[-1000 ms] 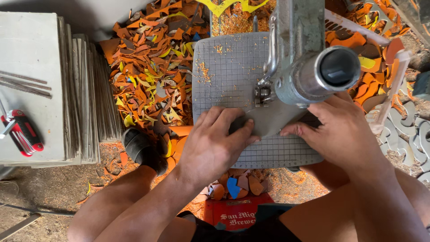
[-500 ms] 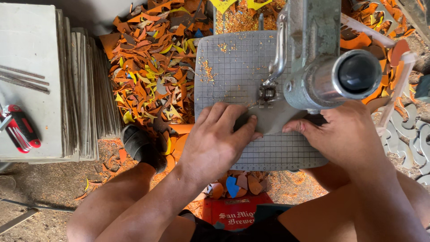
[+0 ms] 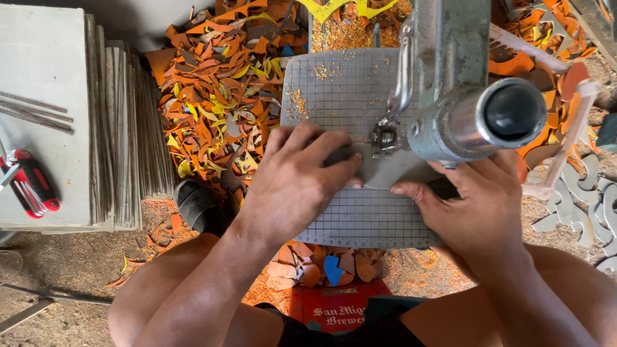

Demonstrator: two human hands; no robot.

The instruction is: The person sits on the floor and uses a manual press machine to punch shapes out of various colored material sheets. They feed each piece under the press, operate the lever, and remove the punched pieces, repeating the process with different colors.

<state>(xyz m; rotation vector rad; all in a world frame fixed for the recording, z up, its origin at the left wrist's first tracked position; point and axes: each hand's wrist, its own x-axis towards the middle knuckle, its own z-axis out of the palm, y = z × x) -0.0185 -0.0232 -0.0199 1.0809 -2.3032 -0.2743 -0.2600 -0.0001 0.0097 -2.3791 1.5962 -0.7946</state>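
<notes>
fingers: left hand [image 3: 299,183] spread flat, pinning the grey sheet [image 3: 385,172]; right hand [image 3: 479,205] likewise pressed flat on it, nothing gripped
stack: grey sheets [image 3: 122,135] piled at far left, red tool [image 3: 29,183] on top
scraps: orange and yellow offcuts [image 3: 218,90] heaped beside the table
sheet: lies on the gridded table [image 3: 340,90], edge at the saw blade [image 3: 384,138]
handling: looks thin, light, stiff; likely slippery on the table, so press from above on both sides, fingertips clear of the blade

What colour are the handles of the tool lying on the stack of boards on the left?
Red and black, on the tool seen in the head view.
</notes>
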